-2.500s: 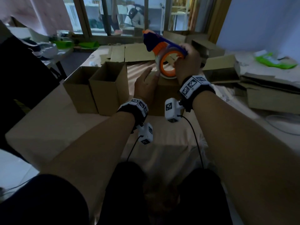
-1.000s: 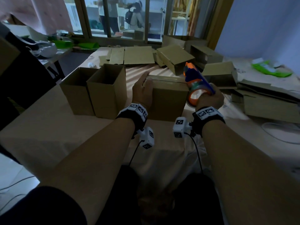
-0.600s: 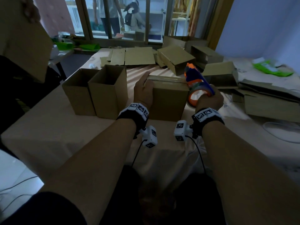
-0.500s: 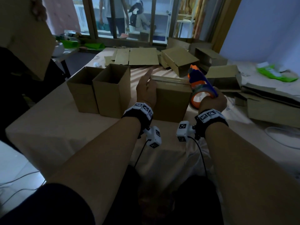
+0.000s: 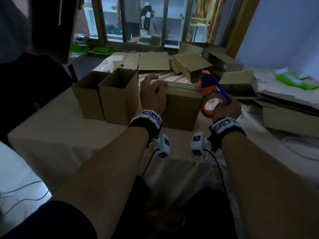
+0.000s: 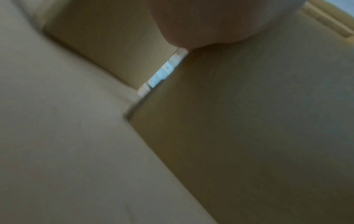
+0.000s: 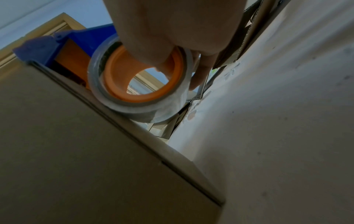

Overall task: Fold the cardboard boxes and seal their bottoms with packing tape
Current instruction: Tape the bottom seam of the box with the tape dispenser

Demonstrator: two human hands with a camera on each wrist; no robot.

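Observation:
A closed cardboard box [image 5: 183, 109] stands on the cloth-covered table [image 5: 60, 135], with a strip of clear tape [image 5: 183, 85] along its top seam. My left hand [image 5: 151, 94] lies against the box's upper left corner, thumb over the top edge; in the left wrist view only the palm [image 6: 201, 22] shows above the box side [image 6: 249, 121]. My right hand [image 5: 226, 107] grips a blue and orange tape dispenser [image 5: 211, 90] at the box's top right edge. Its fingers [image 7: 201, 72] wrap round the tape roll [image 7: 138, 91], which touches the box [image 7: 76, 151].
Two open-topped boxes [image 5: 88, 97] [image 5: 119, 97] stand just left of my left hand. Flat cardboard sheets [image 5: 151, 61] and folded boxes [image 5: 191, 66] lie at the back. More flattened cardboard [image 5: 290, 116] is stacked at the right. At far left a person holds up a box [image 5: 51, 28].
The dispenser came down from above the box, ran across its top and now sits at the right edge. My left hand slid to the box's left corner. The person at left raised a box.

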